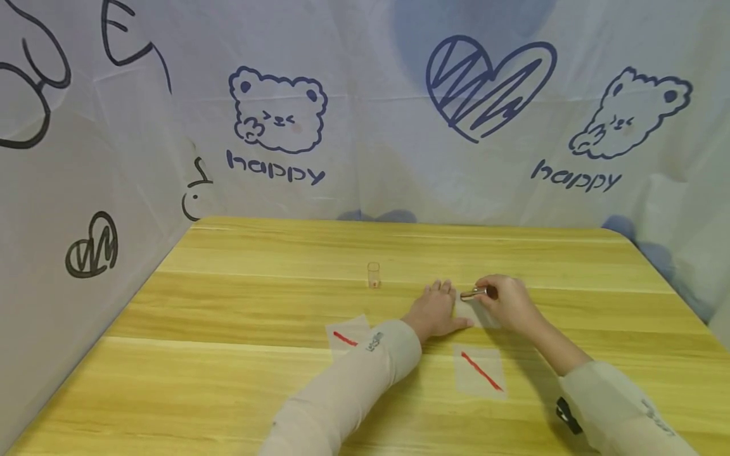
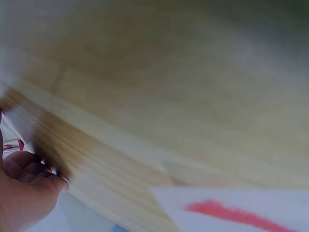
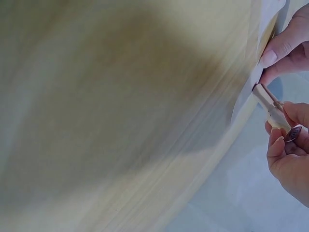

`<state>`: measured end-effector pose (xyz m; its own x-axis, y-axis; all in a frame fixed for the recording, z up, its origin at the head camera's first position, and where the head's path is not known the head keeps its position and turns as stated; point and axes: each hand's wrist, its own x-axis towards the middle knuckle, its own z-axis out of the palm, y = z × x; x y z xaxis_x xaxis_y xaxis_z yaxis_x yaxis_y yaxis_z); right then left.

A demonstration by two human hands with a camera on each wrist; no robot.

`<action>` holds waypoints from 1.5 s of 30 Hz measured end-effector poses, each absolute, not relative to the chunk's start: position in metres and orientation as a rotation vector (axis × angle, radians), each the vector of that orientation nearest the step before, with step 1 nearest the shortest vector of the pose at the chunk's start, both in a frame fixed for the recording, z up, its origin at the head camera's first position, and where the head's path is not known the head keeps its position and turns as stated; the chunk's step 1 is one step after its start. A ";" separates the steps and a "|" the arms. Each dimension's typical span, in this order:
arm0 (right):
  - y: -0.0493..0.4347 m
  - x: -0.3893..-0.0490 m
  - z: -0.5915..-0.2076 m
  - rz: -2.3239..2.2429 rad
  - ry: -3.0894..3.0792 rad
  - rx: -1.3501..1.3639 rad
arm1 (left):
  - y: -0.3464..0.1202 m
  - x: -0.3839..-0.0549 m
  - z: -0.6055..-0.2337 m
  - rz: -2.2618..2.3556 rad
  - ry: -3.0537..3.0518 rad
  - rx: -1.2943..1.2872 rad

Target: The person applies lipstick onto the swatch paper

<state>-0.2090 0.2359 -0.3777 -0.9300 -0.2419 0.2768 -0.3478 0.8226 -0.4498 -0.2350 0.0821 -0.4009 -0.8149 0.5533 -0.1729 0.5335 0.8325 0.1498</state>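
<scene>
Pinched in my right hand is a slim, shiny rose-gold lipstick tube. Its tip meets a small white paper lying on the table. In the right wrist view the fingertips curl around the lipstick, with its tip at the edge of the paper. My left hand lies flat with fingers extended, pressing the left side of that paper. The left wrist view shows part of this hand at the lower left. The right fingers hide some of the paper.
Two other white papers bear a red diagonal stroke each: one in front of the hands, one partly under the left sleeve. A small clear cap stands farther back on the wooden table. Printed white cloth surrounds the table.
</scene>
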 end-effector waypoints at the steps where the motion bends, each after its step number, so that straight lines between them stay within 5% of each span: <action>1: 0.236 -0.209 -0.378 0.750 -2.799 0.460 | 0.082 -0.235 -0.401 0.137 2.804 0.841; 45: 0.241 -0.204 -0.374 0.716 -2.821 0.516 | 0.086 -0.237 -0.401 0.010 2.790 0.799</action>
<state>-0.2035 0.2414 -0.3738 -0.9223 -0.2860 0.2600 -0.3753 0.8233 -0.4259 -0.2367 0.0860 -0.4011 -0.8218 0.5229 -0.2263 0.5213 0.8504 0.0716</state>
